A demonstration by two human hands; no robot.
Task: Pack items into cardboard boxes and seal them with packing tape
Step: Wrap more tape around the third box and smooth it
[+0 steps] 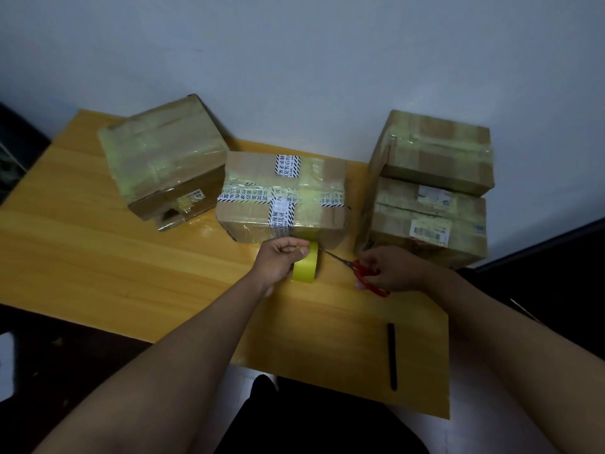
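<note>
Middle cardboard box: striped white tape printed with Chinese characters, too blurred to be read. Lower right box: barcode label, digits illegible. Left box: small white sticker, unreadable.

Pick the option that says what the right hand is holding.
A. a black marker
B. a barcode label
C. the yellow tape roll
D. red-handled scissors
D: the right hand has its fingers curled round the red-handled scissors, whose blades point toward the yellow tape roll gripped by the left hand; the black marker lies untouched on the table.
</note>
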